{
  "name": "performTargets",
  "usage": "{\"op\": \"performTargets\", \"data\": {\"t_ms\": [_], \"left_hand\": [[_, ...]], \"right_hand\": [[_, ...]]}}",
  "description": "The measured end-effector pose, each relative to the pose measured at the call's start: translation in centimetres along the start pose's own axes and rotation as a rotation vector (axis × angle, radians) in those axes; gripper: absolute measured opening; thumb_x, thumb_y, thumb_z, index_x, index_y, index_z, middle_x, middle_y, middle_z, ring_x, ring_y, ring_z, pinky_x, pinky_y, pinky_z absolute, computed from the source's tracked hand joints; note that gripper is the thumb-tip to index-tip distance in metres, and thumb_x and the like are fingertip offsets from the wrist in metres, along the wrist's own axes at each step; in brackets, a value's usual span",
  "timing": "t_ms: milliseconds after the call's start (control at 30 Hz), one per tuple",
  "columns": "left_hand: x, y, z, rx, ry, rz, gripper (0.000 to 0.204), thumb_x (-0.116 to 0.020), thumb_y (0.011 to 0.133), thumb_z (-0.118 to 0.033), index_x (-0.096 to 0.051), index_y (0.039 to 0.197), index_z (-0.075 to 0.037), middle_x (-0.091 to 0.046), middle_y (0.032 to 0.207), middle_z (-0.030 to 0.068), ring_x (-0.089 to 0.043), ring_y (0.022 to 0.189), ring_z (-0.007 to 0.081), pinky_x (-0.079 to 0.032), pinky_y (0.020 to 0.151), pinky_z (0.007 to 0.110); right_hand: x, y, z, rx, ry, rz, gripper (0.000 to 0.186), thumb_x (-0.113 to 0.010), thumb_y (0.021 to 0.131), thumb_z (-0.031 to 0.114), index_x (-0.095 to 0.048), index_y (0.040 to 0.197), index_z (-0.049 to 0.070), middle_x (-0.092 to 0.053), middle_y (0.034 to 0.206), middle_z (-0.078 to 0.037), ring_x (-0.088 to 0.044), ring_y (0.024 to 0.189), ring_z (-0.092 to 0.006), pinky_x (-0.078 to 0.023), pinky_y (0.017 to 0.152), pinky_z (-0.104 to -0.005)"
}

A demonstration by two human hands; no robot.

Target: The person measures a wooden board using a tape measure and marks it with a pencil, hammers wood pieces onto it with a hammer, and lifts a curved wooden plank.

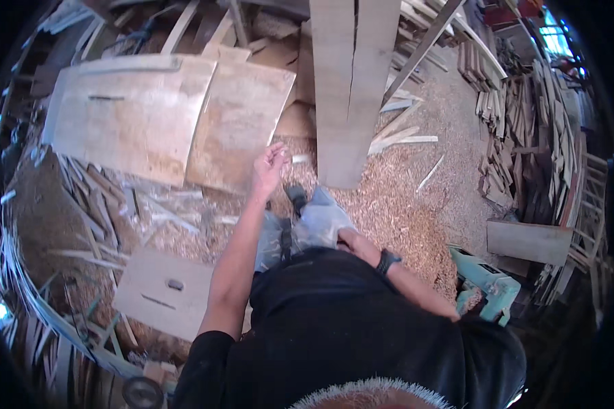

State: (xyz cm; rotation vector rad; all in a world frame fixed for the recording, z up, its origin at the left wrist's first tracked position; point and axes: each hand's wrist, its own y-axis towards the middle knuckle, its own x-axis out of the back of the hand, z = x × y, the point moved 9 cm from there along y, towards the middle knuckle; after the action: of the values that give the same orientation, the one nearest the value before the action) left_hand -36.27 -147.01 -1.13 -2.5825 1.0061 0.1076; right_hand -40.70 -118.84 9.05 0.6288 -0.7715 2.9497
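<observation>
My left hand [271,165] is held out in front of me, near the right edge of a tan wooden panel [239,123]. Its fingers are loosely bent with gaps between them, and no object shows in them. My right hand [358,247] rests against my right thigh, on the pale blue trousers [320,221]. Its fingers are mostly hidden there, so I cannot tell what they hold. A dark watch [388,261] is on the right wrist. Ahead of me a long grey-brown plank [351,95] with a dark lengthwise crack reaches toward my feet.
Wood shavings [409,225] cover the floor. A wide pale panel [129,116] lies at the far left, and a board with a small oval hole [167,290] at the near left. Stacked wood strips [518,129] line the right side, beyond a light green machine part [488,283].
</observation>
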Motion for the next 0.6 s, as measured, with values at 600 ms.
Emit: {"op": "performTargets", "data": {"t_ms": [600], "left_hand": [[-9.4,24.6,0.7,0.183,-0.002,0.026,0.081,-0.075,0.095,-0.032,-0.034,0.154,0.006,-0.054,0.148,0.0197,-0.053,0.135,0.0259,-0.044,0.113,0.040]], "right_hand": [[25.8,15.8,-29.2,-0.685,-0.100,-0.932,0.086,-0.071,0.088,0.047,-0.045,0.149,-0.008,-0.057,0.141,-0.032,-0.054,0.136,-0.0393,-0.039,0.116,-0.0420]]}}
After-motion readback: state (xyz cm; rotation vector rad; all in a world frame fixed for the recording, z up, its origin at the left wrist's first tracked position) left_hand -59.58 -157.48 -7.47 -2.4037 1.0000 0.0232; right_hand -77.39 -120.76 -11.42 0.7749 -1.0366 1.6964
